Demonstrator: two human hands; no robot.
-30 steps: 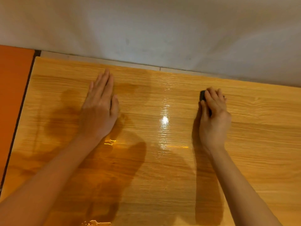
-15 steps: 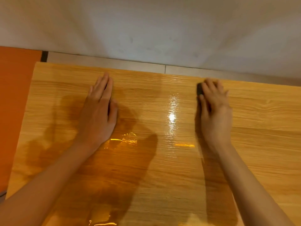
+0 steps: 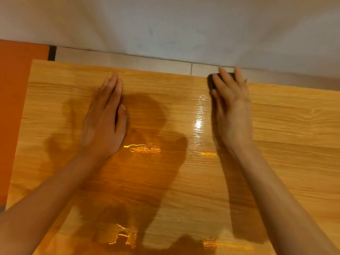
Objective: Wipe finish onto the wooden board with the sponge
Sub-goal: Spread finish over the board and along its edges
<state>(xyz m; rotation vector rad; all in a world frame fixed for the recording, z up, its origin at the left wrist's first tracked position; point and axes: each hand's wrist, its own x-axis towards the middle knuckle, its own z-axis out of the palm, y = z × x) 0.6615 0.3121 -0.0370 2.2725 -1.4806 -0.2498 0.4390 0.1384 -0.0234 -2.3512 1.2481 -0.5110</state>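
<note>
A large wooden board [image 3: 294, 137] with light grain fills most of the view; its middle strip shines wet. My right hand [image 3: 231, 111] presses a dark sponge [image 3: 211, 82] flat at the board's far edge, fingers spread over it so only its left side and top corner show. My left hand [image 3: 104, 124] lies flat, palm down, on the board's left half, fingers together, holding nothing.
An orange surface [image 3: 12, 107] borders the board on the left. Pale floor tiles [image 3: 128, 60] run along the far edge, below a grey-white wall [image 3: 174, 26]. Glossy wet patches lie near the bottom centre of the board.
My right hand has pushed the sponge away from me, from mid-board up to the far edge. The left hand has stayed flat in place.
</note>
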